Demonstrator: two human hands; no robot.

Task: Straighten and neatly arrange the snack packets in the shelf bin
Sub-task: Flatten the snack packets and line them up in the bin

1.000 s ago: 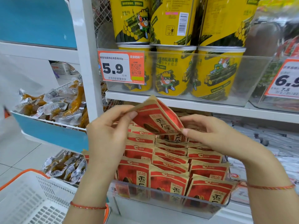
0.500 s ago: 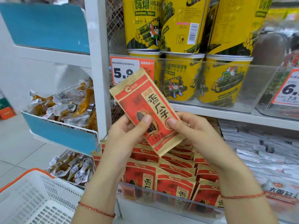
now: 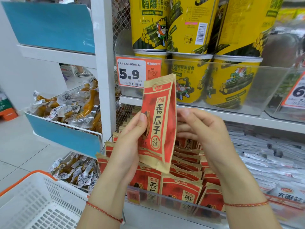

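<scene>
Item: red sunflower-seed packet (image 3: 157, 123), held upright above the clear shelf bin (image 3: 173, 199), likely for squaring before reinsertion. Left hand (image 3: 130, 138) pinches its left edge, thumb on the front. Right hand (image 3: 200, 128), fingers loosely curled beside the right edge; contact unclear. Remaining packets (image 3: 181, 184) stand in rows inside the bin.

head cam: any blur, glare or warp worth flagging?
Head view: right hand fingertips motion-blurred; left hand and held red packet sharp, print legible; shelf post leans from wide-angle warp; clear bin front reflects softly, hazing the packets behind.
</scene>
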